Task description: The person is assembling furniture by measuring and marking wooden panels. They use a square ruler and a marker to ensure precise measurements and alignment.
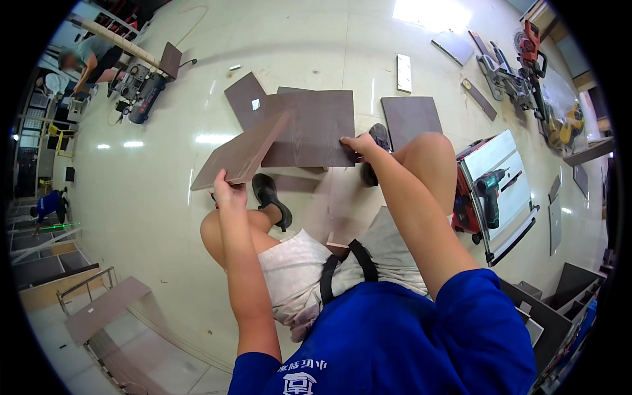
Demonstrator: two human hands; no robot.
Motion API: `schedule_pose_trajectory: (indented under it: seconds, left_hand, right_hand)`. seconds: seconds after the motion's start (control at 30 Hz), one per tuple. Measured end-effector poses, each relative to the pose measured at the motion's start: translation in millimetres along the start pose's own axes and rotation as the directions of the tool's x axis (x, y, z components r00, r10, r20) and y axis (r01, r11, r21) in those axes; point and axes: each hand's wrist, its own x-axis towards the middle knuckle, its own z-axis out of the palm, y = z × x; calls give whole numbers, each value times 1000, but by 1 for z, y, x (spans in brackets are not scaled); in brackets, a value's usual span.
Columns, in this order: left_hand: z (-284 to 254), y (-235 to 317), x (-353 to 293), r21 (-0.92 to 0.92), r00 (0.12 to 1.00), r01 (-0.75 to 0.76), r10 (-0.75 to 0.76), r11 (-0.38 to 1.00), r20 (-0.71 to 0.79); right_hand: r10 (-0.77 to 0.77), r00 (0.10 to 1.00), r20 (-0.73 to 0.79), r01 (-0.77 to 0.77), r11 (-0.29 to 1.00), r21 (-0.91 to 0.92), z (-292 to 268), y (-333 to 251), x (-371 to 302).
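Observation:
My left hand (229, 192) grips the near edge of a brown wooden panel (240, 151), which is held tilted above the floor. With my right hand (361, 145) I hold the right edge of a larger brown panel (322, 125), my thumb on its top face and the other fingers mostly hidden beneath. The tilted panel covers part of the larger one's left side. Behind them lies another brown panel (242, 92) with a small white label (256, 104). A separate brown board (411, 122) rests on the floor to the right, beside my shoe.
A table saw (497, 191) with a green cordless drill (490, 197) on top stands at my right. Beyond it are a red mitre saw (526, 46) and loose boards. An air compressor (141, 92) and a crouching person (92, 59) are at the far left.

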Motion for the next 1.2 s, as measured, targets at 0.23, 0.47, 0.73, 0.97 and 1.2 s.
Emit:
schedule_pose_trajectory:
  seconds: [0.23,0.47,0.73,0.97,1.2]
  left_hand:
    - [-37,20,5,-132,998,-44,49,990,34]
    - [-31,9,-17,-322,1000,17,-25,947,-19]
    - [-50,37,4,-354,999,-37,39,935,-1]
    - [-42,47,-16,-331,996,-74,52,941,-75]
    - [-65,52,-13,-361,997,-75,64,929,-43]
  right_hand:
    - [-344,939,-6,343,936,74,35,-37,-51]
    - [-588,807,-55,573,755,321,16,-19,-86]
    - [-649,757,-80,639,708,301,3,60,-218]
    - [-745,647,162,673,458,-581,9,39,-207]
    - [-672,698,249,524,242,-816,33,-6,-134]
